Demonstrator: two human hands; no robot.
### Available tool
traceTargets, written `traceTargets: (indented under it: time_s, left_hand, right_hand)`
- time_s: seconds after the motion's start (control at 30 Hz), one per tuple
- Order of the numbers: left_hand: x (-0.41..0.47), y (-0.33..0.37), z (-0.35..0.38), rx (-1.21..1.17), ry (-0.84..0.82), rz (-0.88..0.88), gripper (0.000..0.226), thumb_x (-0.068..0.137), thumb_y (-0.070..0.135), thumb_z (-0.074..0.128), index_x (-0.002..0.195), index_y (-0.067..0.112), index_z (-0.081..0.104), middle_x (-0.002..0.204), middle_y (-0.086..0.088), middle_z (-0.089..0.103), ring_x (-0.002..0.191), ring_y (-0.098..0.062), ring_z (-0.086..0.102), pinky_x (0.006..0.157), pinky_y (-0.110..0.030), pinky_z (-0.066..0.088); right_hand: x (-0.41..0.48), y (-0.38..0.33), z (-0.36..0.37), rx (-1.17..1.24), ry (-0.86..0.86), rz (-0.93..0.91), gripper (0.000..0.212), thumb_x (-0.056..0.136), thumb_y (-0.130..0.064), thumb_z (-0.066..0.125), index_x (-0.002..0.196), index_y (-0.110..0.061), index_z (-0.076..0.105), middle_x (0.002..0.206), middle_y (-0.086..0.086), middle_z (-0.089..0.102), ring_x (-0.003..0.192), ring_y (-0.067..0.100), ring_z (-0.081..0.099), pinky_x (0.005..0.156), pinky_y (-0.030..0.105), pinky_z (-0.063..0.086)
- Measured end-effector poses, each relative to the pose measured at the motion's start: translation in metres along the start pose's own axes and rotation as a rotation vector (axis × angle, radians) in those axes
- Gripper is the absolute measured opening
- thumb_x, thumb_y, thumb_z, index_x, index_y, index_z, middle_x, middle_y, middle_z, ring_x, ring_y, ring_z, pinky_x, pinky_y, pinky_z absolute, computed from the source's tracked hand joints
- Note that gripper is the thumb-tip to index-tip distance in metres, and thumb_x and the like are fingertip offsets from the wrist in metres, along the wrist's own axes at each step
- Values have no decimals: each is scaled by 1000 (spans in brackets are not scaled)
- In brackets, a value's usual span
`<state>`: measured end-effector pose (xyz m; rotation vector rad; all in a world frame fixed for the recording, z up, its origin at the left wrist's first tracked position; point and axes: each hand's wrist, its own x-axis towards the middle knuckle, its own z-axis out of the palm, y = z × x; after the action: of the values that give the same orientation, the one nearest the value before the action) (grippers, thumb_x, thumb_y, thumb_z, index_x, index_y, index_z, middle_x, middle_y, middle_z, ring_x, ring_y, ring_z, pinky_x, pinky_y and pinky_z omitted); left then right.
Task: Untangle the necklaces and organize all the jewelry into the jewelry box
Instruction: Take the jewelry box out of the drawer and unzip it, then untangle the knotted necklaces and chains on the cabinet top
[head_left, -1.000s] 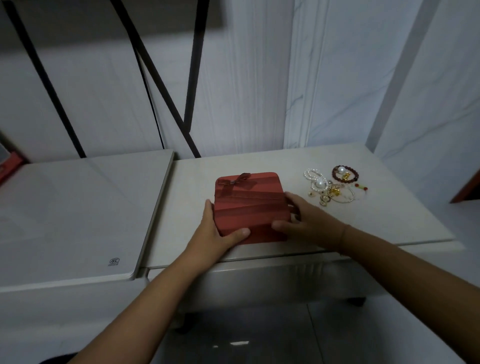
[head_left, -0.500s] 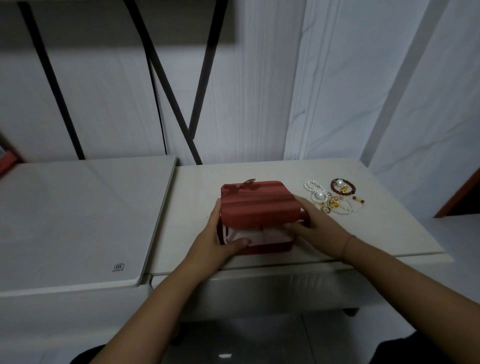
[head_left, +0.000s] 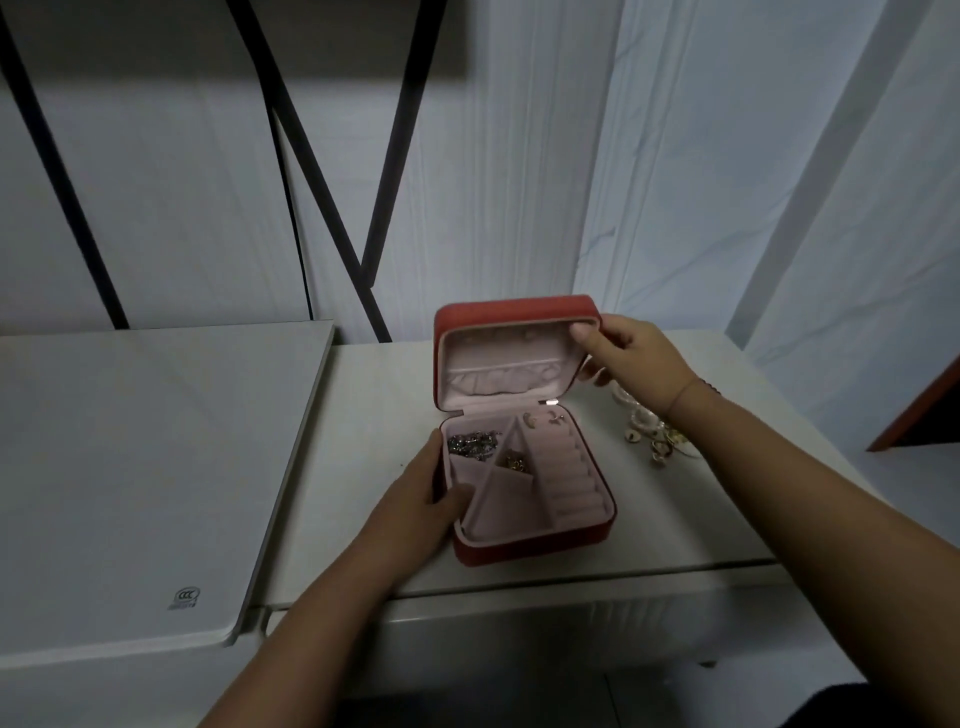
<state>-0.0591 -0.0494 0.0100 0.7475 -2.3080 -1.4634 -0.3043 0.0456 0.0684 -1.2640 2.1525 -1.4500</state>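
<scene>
White tabletop (head_left: 363, 467) against a pale wall. Nearest, the left hand (head_left: 415, 499) curls round the left wall of the open red jewelry box (head_left: 535, 540), thumb over its rim. A silver chain (head_left: 472, 444) lies in its far-left compartment. Beyond, the right hand (head_left: 634, 358) pinches the right corner of the upright lid (head_left: 514, 306). Loose jewelry (head_left: 654, 441) lies just right of the box.

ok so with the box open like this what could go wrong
1. The lid is held upright by the right-hand grip; released, it might drop shut or flop back.
2. The right forearm crosses over the loose jewelry pile and could sweep it along the table.
3. The jewelry box sits near the table's front edge; a pull from the left-hand grip could slide it off.
</scene>
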Motion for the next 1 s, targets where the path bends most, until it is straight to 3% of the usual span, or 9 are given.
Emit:
traceTargets:
  time_s: [0.07, 0.17, 0.3, 0.53, 0.63, 0.73, 0.8, 0.9, 1.0]
  left_hand:
    - [2, -2, -1, -4, -8, -7, 52, 94, 20, 55, 131, 51, 37, 114, 31, 59, 101, 15, 56, 87, -11, 47]
    - [5, -6, -6, 15, -8, -20, 55, 95, 15, 52, 136, 49, 36, 117, 27, 60, 103, 11, 57, 90, -17, 49]
    - [5, -6, -8, 11, 2, -33, 56, 96, 15, 51, 127, 57, 34, 110, 30, 60, 98, 13, 57, 76, -5, 46]
    - [9, -2, -13, 5, 34, -94, 57, 94, 8, 50, 109, 62, 37, 93, 36, 60, 86, 19, 57, 67, -1, 42]
    - [14, -3, -23, 2, 132, -145, 57, 92, 4, 51, 123, 51, 42, 113, 26, 56, 98, 9, 54, 78, -5, 38]
    - [21, -7, -30, -32, 241, -154, 45, 91, 0, 50, 100, 43, 55, 96, 24, 60, 83, 11, 56, 66, -3, 39]
    - [21, -9, -33, -39, 318, -184, 43, 94, 0, 45, 111, 38, 56, 108, 24, 55, 92, 11, 50, 80, -8, 38]
    - [21, -19, -37, -39, 381, -200, 42, 98, 5, 41, 133, 23, 53, 130, 11, 52, 118, -6, 47, 103, -25, 36]
    - [20, -23, -41, -35, 381, -169, 41, 98, 4, 41, 132, 21, 55, 121, 15, 52, 113, -5, 47, 94, -17, 32]
  right_hand:
    - [12, 7, 7, 44, 12, 35, 33, 95, -26, 56, 92, 6, 62, 74, 12, 63, 53, 4, 62, 54, 19, 51]
    - [20, 21, 18, 70, 5, 58, 21, 94, -18, 59, 86, 2, 61, 64, 9, 57, 47, 2, 56, 51, 16, 49]
    - [16, 35, 28, 71, -18, 76, 21, 95, -15, 57, 81, 1, 61, 56, 5, 52, 44, 0, 47, 50, 12, 42]
    - [22, 39, 43, 64, -4, 86, 35, 97, -22, 53, 62, -18, 54, 52, 2, 51, 41, 2, 43, 49, 11, 38]
    - [29, 35, 55, 65, -30, 71, 31, 97, -24, 53, 66, -16, 56, 52, 1, 52, 43, 2, 44, 51, 12, 39]
    - [34, 26, 70, 89, -55, 51, 30, 97, -22, 52, 68, -17, 56, 54, 0, 52, 43, 1, 44, 51, 11, 40]
    - [35, 21, 79, 79, -63, 43, 32, 98, -23, 51, 66, -18, 55, 55, 0, 52, 44, 0, 44, 51, 10, 40]
    - [31, 14, 87, 69, -48, 36, 35, 98, -25, 51, 63, -19, 52, 55, 0, 51, 45, 1, 43, 53, 10, 40]
    - [23, 17, 92, 119, -14, 82, 38, 98, -28, 50, 63, -17, 54, 56, 1, 52, 49, 5, 46, 55, 15, 42]
